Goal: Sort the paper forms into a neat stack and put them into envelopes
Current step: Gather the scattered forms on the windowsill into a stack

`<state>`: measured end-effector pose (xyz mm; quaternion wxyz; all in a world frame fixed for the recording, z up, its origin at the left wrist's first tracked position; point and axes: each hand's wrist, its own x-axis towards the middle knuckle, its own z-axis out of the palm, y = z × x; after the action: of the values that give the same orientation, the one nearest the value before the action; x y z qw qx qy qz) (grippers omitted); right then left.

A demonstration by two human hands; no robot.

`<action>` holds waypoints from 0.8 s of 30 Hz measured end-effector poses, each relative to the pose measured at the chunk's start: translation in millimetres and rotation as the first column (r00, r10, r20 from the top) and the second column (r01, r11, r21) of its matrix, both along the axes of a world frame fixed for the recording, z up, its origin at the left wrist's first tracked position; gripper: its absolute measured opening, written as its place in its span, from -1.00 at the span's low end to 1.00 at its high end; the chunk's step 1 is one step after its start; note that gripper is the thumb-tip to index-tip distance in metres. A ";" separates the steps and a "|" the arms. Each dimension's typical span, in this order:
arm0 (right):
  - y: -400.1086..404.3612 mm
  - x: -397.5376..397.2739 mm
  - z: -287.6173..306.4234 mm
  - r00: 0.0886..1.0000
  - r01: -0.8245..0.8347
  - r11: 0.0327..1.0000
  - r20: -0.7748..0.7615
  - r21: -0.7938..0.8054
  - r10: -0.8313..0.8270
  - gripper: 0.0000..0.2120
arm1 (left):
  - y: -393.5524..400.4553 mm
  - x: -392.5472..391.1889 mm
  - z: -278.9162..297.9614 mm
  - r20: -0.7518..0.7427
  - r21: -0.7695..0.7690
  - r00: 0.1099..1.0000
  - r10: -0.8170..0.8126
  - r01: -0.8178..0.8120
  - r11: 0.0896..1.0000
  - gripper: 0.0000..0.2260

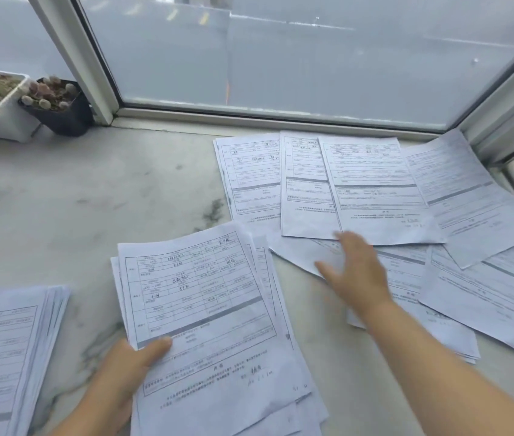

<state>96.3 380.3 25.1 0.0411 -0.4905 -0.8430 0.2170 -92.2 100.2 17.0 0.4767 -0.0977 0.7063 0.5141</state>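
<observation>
Gripping a sheaf of white printed paper forms point(205, 309) on the marble table point(92, 199), long axis tilted up-right, the left hand point(129, 363) pinches its edge; the right hand point(356, 272), fingers spread, presses scattered sheets point(375, 184).

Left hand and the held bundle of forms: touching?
Touching. The head view shows the left hand gripping the bundle, its thumb pressed on the top sheet's lower left edge.

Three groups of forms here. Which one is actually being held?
The middle bundle: the left hand pinches its lower-left edge. The far-left stack lies untouched; the right hand reaches over the scattered sheets.
</observation>
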 end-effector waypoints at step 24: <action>130.6 44.1 5.8 0.917 -0.112 0.972 0.355 -0.209 0.182 -0.44 | -0.8 -5.2 -4.9 0.061 0.062 0.998 -0.028 0.024 0.998 -0.74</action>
<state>140.4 510.9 30.9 -0.1810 -0.4594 -0.8463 0.1998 -97.4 99.4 12.1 0.5077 -0.0897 0.6766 0.5258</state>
